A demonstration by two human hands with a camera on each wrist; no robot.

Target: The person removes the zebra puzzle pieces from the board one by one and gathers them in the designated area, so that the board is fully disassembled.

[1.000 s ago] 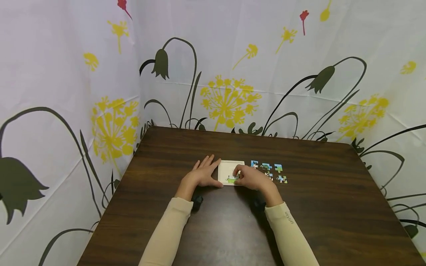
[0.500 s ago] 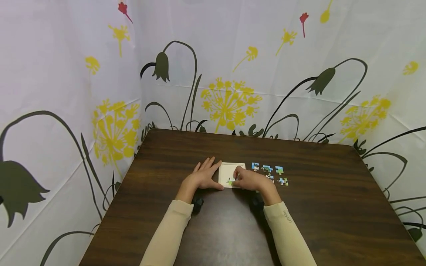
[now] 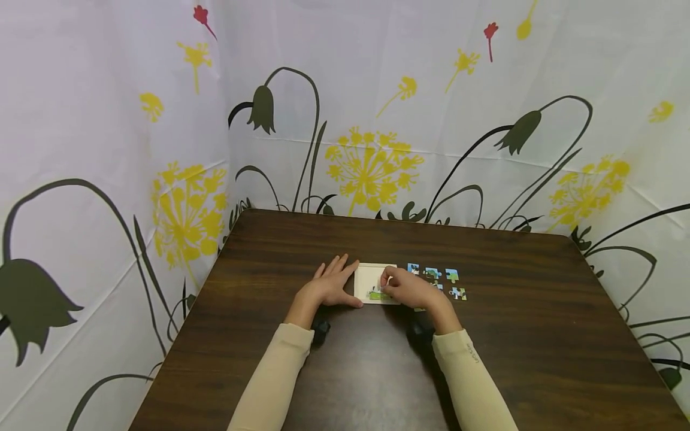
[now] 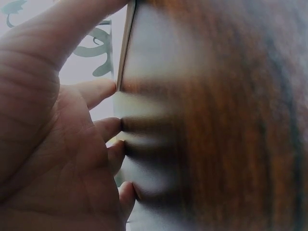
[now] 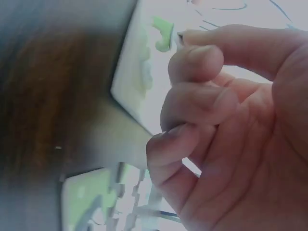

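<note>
A cream square puzzle tray (image 3: pixel 368 274) lies on the dark wooden table, with green-and-white puzzle pieces (image 3: pixel 375 296) along its near edge. My left hand (image 3: pixel 327 287) lies spread at the tray's left side; thumb and index finger touch its edge, and the other fingertips rest on the table in the left wrist view. Over the tray's right part, my right hand (image 3: pixel 411 289) has its fingers curled and pinches a puzzle piece (image 5: pixel 165 36) low at the tray. The fingers hide most of that piece, so its exact seating cannot be told.
Several loose puzzle pieces (image 3: pixel 451 275) lie right of the tray, some partly behind my right hand. A floral curtain (image 3: pixel 366 90) hangs behind and left of the table (image 3: pixel 528 335). Dark wrist devices (image 3: pixel 320 331) sit under both wrists.
My right hand's fingers have shifted slightly right and back, so more of the green strip in the tray shows. The left hand keeps its place at the tray; the head view tilted slightly.
</note>
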